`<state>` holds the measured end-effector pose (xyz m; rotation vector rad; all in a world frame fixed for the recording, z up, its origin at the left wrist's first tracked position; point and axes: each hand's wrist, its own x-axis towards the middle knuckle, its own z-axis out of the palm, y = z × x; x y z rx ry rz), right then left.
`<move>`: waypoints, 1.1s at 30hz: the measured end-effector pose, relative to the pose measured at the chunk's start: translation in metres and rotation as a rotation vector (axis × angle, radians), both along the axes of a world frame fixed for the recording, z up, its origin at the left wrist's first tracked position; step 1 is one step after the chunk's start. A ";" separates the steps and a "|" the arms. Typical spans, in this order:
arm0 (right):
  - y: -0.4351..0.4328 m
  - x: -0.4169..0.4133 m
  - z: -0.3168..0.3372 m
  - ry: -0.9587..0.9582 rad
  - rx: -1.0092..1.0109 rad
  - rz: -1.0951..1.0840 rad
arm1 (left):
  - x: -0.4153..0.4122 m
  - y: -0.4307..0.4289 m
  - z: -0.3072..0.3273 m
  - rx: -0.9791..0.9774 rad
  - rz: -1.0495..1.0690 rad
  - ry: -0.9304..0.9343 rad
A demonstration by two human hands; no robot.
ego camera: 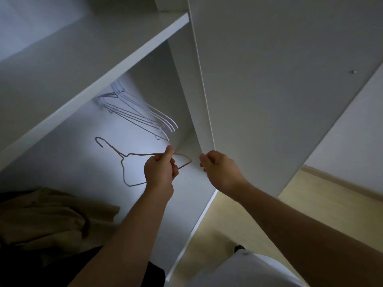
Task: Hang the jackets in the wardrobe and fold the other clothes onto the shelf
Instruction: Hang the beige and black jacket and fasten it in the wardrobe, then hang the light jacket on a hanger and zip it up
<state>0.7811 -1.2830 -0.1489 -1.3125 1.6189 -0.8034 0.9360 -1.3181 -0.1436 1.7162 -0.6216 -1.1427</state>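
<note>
L hand [159, 170] pinches wire hanger [145, 154] | R hand [219, 170] curled by door [269, 79]

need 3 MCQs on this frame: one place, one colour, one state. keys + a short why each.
1. Where is the bunch of pale hangers?
A. On a chair
B. Inside the wardrobe, under the shelf
C. In a basket

2. What colour is the garment at the lower left?
A. Red
B. Blue
C. Beige

3. What state is the single wire hanger in?
A. Pinched in the left hand
B. Hung among the others
C. Lying in a drawer

Key:
1 B: the bunch hangs just below the shelf's underside, against the wardrobe's back wall.
2 C: the crumpled cloth is a dull beige.
3 A: the left hand's thumb and fingers close on the hanger's upper wire, and its hook points away, free of any rail.
</note>
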 end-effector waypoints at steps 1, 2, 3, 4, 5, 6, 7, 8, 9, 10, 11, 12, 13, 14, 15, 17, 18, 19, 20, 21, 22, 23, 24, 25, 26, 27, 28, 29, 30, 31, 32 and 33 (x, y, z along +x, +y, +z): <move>0.009 -0.005 -0.003 0.013 0.012 -0.033 | -0.005 0.006 -0.002 0.066 -0.028 0.004; 0.017 -0.011 -0.007 0.029 0.022 -0.069 | -0.010 0.012 -0.004 0.119 -0.052 0.048; 0.027 -0.018 -0.011 0.044 0.032 -0.108 | -0.016 0.018 -0.008 0.158 -0.079 0.116; 0.039 -0.026 -0.016 0.054 0.042 -0.149 | -0.024 0.023 -0.011 0.198 -0.119 0.178; 0.051 -0.034 -0.020 0.054 0.053 -0.186 | -0.032 0.029 -0.016 0.243 -0.171 0.225; 0.063 -0.043 -0.024 0.050 0.065 -0.222 | -0.042 0.034 -0.021 0.295 -0.232 0.268; 0.075 -0.052 -0.027 0.047 0.078 -0.263 | -0.053 0.041 -0.027 0.352 -0.299 0.311; 0.088 -0.063 -0.029 0.045 0.089 -0.308 | -0.067 0.050 -0.031 0.411 -0.369 0.354; 0.102 -0.076 -0.032 0.043 0.098 -0.359 | -0.082 0.060 -0.034 0.470 -0.441 0.393; 0.116 -0.090 -0.034 0.040 0.107 -0.413 | -0.099 0.071 -0.036 0.523 -0.516 0.417; 0.131 -0.104 -0.035 0.036 0.117 -0.475 | -0.117 0.083 -0.037 0.568 -0.595 0.421; 0.147 -0.119 -0.037 0.029 0.131 -0.544 | -0.135 0.096 -0.038 0.603 -0.675 0.413; 0.163 -0.133 -0.037 0.019 0.143 -0.612 | -0.154 0.109 -0.037 0.629 -0.756 0.402; 0.179 -0.147 -0.038 0.007 0.150 -0.675 | -0.173 0.122 -0.036 0.650 -0.833 0.391; 0.195 -0.161 -0.039 -0.007 0.150 -0.738 | -0.193 0.135 -0.034 0.666 -0.907 0.379; 0.227 -0.188 -0.039 -0.041 0.130 -0.865 | -0.233 0.162 -0.030 0.688 -1.035 0.351; 0.244 -0.201 -0.040 -0.057 0.120 -0.930 | -0.253 0.176 -0.028 0.693 -1.092 0.337; 0.262 -0.215 -0.040 -0.068 0.111 -0.991 | -0.272 0.189 -0.026 0.696 -1.139 0.324; 0.281 -0.229 -0.040 -0.071 0.104 -1.048 | -0.292 0.203 -0.025 0.699 -1.182 0.316; 0.302 -0.243 -0.041 -0.072 0.098 -1.095 | -0.311 0.218 -0.024 0.700 -1.225 0.309; 0.324 -0.257 -0.041 -0.074 0.094 -1.133 | -0.331 0.234 -0.024 0.699 -1.267 0.302; 0.347 -0.272 -0.042 -0.075 0.089 -1.167 | -0.351 0.251 -0.024 0.694 -1.305 0.290; 0.371 -0.288 -0.041 -0.076 0.080 -1.196 | -0.372 0.270 -0.025 0.692 -1.336 0.274; 0.396 -0.303 -0.040 -0.081 0.067 -1.217 | -0.392 0.291 -0.025 0.692 -1.365 0.259; 0.421 -0.319 -0.039 -0.092 0.051 -1.232 | -0.412 0.311 -0.025 0.693 -1.393 0.253; 0.446 -0.335 -0.037 -0.103 0.040 -1.247 | -0.433 0.332 -0.026 0.696 -1.421 0.254; 0.469 -0.350 -0.034 -0.105 0.035 -1.263 | -0.452 0.352 -0.026 0.700 -1.447 0.257; 0.492 -0.365 -0.030 -0.101 0.033 -1.278 | -0.471 0.372 -0.027 0.707 -1.472 0.258; 0.512 -0.379 -0.026 -0.092 0.025 -1.294 | -0.490 0.392 -0.027 0.715 -1.501 0.258; 0.531 -0.392 -0.021 -0.080 0.010 -1.314 | -0.508 0.411 -0.026 0.719 -1.532 0.257; 0.548 -0.405 -0.017 -0.067 -0.004 -1.336 | -0.526 0.428 -0.026 0.718 -1.557 0.251; 0.563 -0.416 -0.013 -0.056 -0.014 -1.356 | -0.542 0.445 -0.026 0.715 -1.578 0.239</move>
